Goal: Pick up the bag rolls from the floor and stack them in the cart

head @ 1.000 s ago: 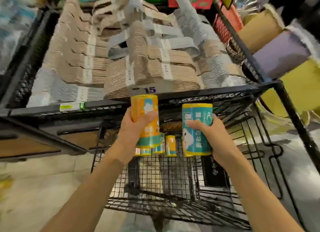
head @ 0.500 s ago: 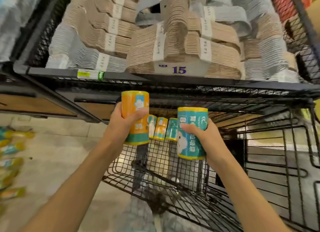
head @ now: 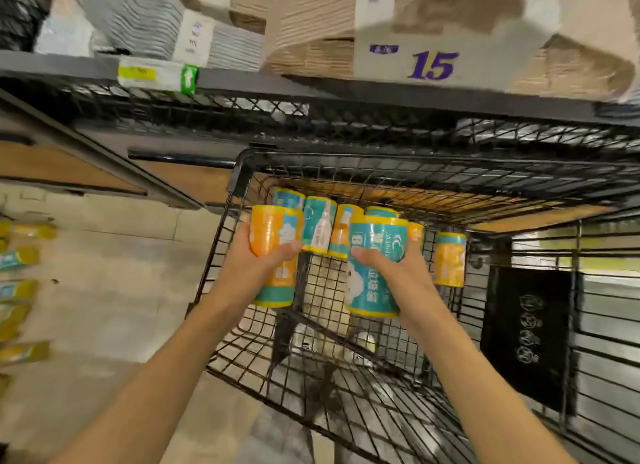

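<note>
Bag rolls — orange roll [head: 273, 255] gripped upright by left hand [head: 256, 273], teal roll [head: 375, 273] by right hand [head: 398, 273] — probably to join the row [head: 320, 229] just beyond in the cart [head: 221, 242].

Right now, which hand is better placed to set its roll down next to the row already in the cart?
Probably left. The left hand holds its orange roll right beside the row of rolls; the right hand's teal roll sits in front of it.

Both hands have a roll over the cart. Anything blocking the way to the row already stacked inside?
Nothing visible. The orange bag roll and teal bag roll are held just in front of the stacked row of rolls in the black wire cart, inside its rim.
</note>
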### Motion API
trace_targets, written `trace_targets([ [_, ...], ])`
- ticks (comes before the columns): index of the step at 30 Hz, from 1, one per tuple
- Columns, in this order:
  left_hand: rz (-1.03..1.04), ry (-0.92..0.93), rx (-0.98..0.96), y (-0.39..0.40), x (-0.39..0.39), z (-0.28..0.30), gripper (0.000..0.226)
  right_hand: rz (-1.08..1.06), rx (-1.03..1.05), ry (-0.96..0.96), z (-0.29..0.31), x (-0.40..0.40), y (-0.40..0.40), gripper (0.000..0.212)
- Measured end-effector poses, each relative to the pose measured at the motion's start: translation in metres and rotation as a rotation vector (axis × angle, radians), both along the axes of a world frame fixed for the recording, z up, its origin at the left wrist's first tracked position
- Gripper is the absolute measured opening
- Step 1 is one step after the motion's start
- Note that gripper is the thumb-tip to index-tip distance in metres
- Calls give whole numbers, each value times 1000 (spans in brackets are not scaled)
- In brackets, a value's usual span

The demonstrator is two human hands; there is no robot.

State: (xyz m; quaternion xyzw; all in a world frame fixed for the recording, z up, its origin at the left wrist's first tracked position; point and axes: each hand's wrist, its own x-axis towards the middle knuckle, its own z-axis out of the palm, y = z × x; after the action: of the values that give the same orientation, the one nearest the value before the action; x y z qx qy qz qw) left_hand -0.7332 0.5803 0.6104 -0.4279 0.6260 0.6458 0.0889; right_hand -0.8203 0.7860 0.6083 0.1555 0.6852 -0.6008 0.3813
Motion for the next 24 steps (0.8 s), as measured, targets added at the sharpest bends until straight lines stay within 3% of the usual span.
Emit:
trace_targets([
  [10, -4, -180, -88, -18, 9, -129, 49, 14, 87, -106, -129, 32, -34, 67],
  [13, -41, -239, -150, -23, 10, -160, 75, 7, 101, -112, -157, 37, -44, 66],
  [20, -102, -254, -240, -25, 17, -196, 82, -64, 115, -101, -185, 47, -62, 68],
  [24, -116, -261, -241, -24, 18, -191, 72, -95, 117, -118, -187, 55, -63, 68],
])
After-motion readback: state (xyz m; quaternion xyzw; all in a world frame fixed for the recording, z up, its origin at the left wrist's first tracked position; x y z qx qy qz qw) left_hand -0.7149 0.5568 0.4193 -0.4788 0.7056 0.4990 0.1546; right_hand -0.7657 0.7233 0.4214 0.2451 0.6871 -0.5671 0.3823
